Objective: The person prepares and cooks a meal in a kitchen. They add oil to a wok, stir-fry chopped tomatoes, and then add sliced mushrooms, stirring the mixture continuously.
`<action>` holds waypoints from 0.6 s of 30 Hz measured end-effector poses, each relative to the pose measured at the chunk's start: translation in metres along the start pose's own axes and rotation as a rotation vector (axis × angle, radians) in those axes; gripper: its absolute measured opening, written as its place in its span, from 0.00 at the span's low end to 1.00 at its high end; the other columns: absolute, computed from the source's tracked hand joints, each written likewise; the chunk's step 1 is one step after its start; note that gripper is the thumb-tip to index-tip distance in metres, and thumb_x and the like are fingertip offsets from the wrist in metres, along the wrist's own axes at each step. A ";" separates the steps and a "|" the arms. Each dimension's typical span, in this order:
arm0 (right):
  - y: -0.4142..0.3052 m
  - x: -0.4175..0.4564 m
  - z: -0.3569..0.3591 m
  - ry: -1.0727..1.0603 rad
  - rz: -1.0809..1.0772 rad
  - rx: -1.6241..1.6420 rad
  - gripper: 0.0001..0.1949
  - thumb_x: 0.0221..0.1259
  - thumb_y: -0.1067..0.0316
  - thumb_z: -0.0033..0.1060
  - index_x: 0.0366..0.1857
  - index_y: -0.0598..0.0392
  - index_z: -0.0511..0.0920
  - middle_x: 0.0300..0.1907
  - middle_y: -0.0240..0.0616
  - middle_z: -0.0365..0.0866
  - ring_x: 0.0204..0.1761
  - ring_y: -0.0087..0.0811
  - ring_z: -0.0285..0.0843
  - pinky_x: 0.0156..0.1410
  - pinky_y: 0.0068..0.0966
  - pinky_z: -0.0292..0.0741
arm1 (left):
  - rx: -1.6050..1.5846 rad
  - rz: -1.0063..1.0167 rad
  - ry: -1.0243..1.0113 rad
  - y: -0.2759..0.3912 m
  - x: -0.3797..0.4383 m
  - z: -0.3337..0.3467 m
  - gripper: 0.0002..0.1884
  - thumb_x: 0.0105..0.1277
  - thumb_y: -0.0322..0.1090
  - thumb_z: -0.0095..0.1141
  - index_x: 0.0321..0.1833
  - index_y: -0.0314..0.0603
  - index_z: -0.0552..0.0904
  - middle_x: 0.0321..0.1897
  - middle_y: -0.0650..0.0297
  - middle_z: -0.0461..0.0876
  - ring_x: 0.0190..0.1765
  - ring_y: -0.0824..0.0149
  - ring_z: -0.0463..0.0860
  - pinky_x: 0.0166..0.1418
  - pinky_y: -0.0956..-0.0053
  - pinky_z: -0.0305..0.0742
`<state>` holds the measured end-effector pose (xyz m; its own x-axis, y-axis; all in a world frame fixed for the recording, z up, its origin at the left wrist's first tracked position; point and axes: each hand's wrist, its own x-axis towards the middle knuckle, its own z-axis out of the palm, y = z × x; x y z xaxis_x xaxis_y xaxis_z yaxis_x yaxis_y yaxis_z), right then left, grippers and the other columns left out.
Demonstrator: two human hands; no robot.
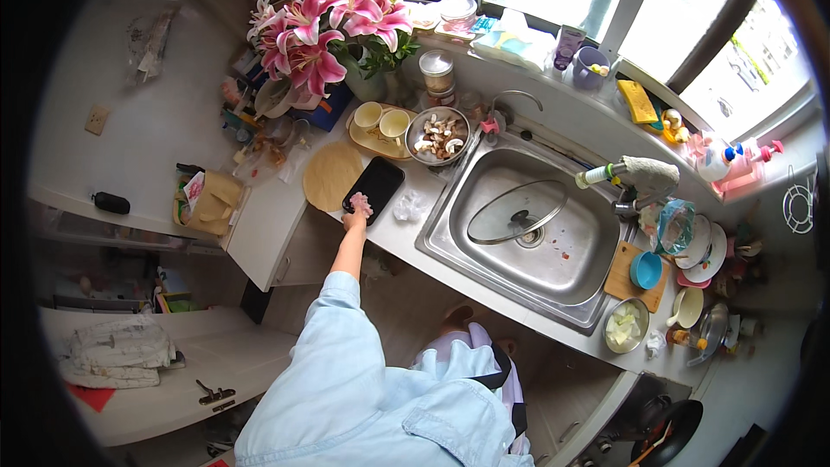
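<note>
My left hand (353, 218) reaches out over the counter and grips a lump of pink raw meat (361, 203). Beneath the meat lies a black plastic tray (381, 180). A round wooden board (331, 176) is left of this tray, and crumpled clear plastic film (410, 206) rests to its right. Behind stand a steel bowl of cut mushrooms (442, 139) and a serving tray (364, 140) with two pale yellow cups (393, 123). My right hand is out of view.
The steel sink (583, 220) holds a glass pot lid (512, 214). Right of it are a wooden cutting board (622, 288) with a blue bowl (646, 270), and a steel bowl of pale cut vegetable (626, 327). Pink lilies (318, 26) stand behind. A wok (677, 428) sits lower right.
</note>
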<state>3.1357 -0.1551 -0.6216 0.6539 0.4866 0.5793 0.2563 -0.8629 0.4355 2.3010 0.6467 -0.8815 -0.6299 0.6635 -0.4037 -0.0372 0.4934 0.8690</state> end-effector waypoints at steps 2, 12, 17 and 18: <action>0.001 0.010 -0.024 -0.026 -0.020 -0.026 0.26 0.69 0.37 0.65 0.47 0.54 0.86 0.50 0.53 0.86 0.57 0.58 0.80 0.62 0.54 0.77 | 0.092 -0.148 0.203 -0.006 -0.014 0.012 0.31 0.74 0.47 0.66 0.60 0.20 0.71 0.58 0.37 0.85 0.61 0.45 0.86 0.66 0.54 0.81; -0.094 0.047 -0.106 -0.385 0.514 0.318 0.27 0.68 0.31 0.64 0.44 0.48 0.90 0.49 0.49 0.89 0.54 0.59 0.83 0.60 0.51 0.80 | 0.359 0.207 0.220 0.025 -0.062 -0.023 0.17 0.80 0.44 0.51 0.58 0.38 0.67 0.52 0.39 0.83 0.57 0.39 0.83 0.63 0.48 0.75; -0.091 0.058 -0.037 -0.336 0.307 0.423 0.16 0.71 0.57 0.64 0.60 0.41 0.83 0.54 0.52 0.80 0.56 0.52 0.78 0.62 0.43 0.75 | 0.324 0.359 0.214 0.022 -0.093 -0.030 0.15 0.81 0.43 0.50 0.55 0.41 0.65 0.47 0.38 0.82 0.52 0.35 0.82 0.59 0.46 0.74; -0.104 0.067 -0.044 -0.325 0.270 0.428 0.17 0.72 0.59 0.64 0.62 0.42 0.82 0.54 0.52 0.80 0.58 0.52 0.78 0.63 0.43 0.75 | 0.296 0.360 0.214 0.025 -0.102 -0.029 0.13 0.82 0.41 0.49 0.54 0.39 0.65 0.45 0.43 0.80 0.50 0.41 0.82 0.59 0.51 0.74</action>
<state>3.1213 -0.0270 -0.5976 0.9026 0.2339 0.3613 0.2702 -0.9613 -0.0529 2.3414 0.5749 -0.8102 -0.7084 0.7058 0.0013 0.4132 0.4132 0.8115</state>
